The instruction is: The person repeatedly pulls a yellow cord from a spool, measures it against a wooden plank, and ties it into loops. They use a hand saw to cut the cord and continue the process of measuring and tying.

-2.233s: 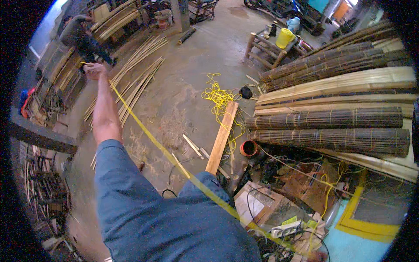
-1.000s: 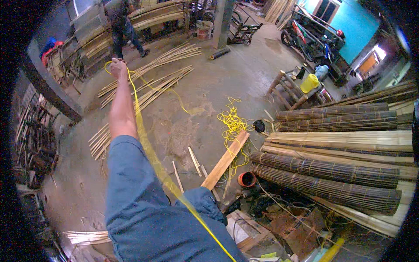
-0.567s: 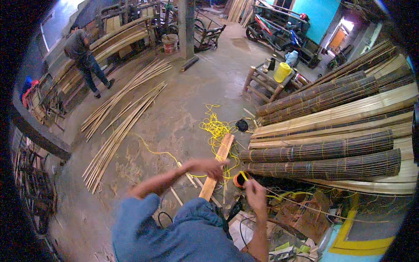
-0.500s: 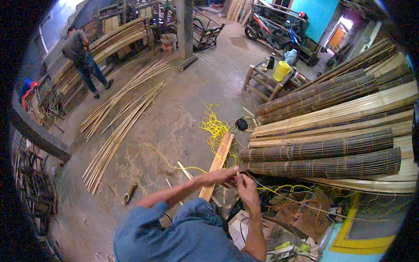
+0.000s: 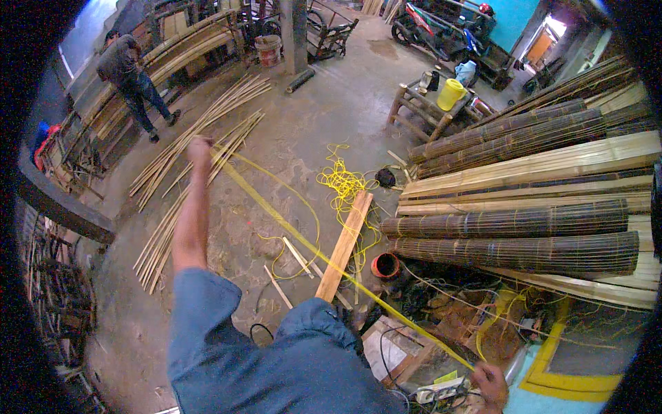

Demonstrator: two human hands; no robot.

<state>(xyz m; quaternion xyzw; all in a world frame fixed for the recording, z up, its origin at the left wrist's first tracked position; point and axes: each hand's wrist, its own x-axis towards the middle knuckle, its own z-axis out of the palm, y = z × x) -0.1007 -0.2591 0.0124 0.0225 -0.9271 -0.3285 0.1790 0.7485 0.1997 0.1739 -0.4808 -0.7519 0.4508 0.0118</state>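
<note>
A yellow cord (image 5: 303,238) is stretched in a slanting line across the picture between my two hands. My left hand (image 5: 200,146), arm extended forward and left, is closed around its far end above the bamboo strips (image 5: 165,241). At the lower right, my right hand (image 5: 491,383) is closed on the other end, beside a loose yellow strand. A slack loop of the cord hangs below the left hand. The stretched line passes over a wooden plank (image 5: 346,247) on the floor. Beyond the plank lies a tangled heap of the same yellow cord (image 5: 341,181).
Rolled slatted blinds (image 5: 510,254) and pale bamboo slats (image 5: 545,162) are stacked at right. An orange-rimmed round container (image 5: 384,266) stands near the plank. A yellow jug (image 5: 451,94) sits on a bamboo stand. Another person (image 5: 131,79) stands far left. A pillar (image 5: 295,41) rises behind.
My hands were together near the plank's near end. They have moved widely apart, left forward-left and right toward the lower right, pulling the cord out. The orange-rimmed container is now uncovered.
</note>
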